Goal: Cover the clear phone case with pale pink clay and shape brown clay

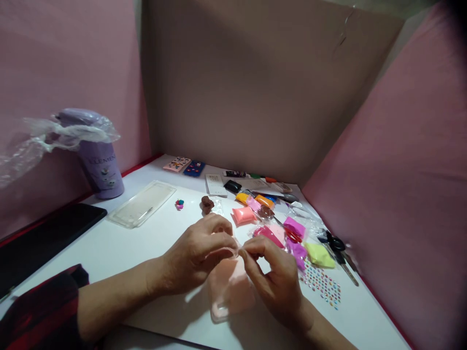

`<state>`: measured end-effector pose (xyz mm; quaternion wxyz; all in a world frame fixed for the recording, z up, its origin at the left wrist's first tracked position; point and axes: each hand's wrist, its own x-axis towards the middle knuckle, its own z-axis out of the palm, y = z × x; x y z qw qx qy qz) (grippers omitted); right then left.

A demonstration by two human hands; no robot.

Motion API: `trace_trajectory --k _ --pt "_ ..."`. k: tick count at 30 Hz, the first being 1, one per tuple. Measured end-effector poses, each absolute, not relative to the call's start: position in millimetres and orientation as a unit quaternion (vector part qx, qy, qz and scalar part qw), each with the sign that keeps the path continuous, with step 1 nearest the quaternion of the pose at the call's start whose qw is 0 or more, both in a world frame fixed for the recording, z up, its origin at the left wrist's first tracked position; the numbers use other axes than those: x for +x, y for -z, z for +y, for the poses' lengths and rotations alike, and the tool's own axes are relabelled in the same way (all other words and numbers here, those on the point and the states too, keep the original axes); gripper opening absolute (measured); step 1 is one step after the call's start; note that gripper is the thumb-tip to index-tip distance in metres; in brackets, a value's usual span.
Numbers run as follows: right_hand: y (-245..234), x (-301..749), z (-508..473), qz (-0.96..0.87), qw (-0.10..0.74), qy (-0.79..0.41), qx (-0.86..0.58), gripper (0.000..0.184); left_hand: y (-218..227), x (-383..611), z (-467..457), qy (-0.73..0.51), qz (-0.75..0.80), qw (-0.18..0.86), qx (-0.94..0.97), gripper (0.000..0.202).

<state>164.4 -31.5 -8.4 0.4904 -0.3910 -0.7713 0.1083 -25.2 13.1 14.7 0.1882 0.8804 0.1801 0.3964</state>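
Observation:
Over the white table (120, 248) my left hand (199, 253) and my right hand (275, 277) meet, fingers pinched together on a thin, clear piece of plastic wrap (236, 251) stretched between them. Directly beneath lies a pale pink phone case (231, 291). Just beyond my fingers sit several small packets of coloured clay (272, 221): orange, salmon, pink, magenta, purple, and a yellow-green packet (320, 254). A brown lump of clay (207, 204) rests a little farther back.
A purple cup (100, 167) covered in crumpled plastic stands at back left, beside a clear flat case (142, 203) and a black tablet (40, 238). Scissors (337, 248) and a rhinestone sticker sheet (323, 287) lie at right. Two decorated phone cases (184, 166) lie by the cardboard wall.

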Motion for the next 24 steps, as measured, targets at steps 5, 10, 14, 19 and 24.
trace_trajectory --k 5,10,14,19,24 --pt "6 169 -33 -0.781 0.478 -0.09 -0.392 0.011 -20 -29 14 -0.359 0.168 0.163 0.904 0.022" --pt "-2 169 -35 -0.77 0.499 -0.104 -0.383 0.011 -23 -30 12 -0.401 0.177 0.229 0.869 0.016" --pt "-1 165 -34 -0.757 0.482 -0.135 -0.419 0.049 -24 -26 7 -0.43 0.253 0.381 0.779 0.009" --pt "2 162 -33 -0.765 0.45 -0.165 -0.43 0.038 -19 -22 6 -0.423 0.272 0.433 0.747 0.007" --pt "1 164 -33 -0.766 0.448 -0.163 -0.431 0.027 -15 -25 8 -0.427 0.258 0.333 0.8 0.008"
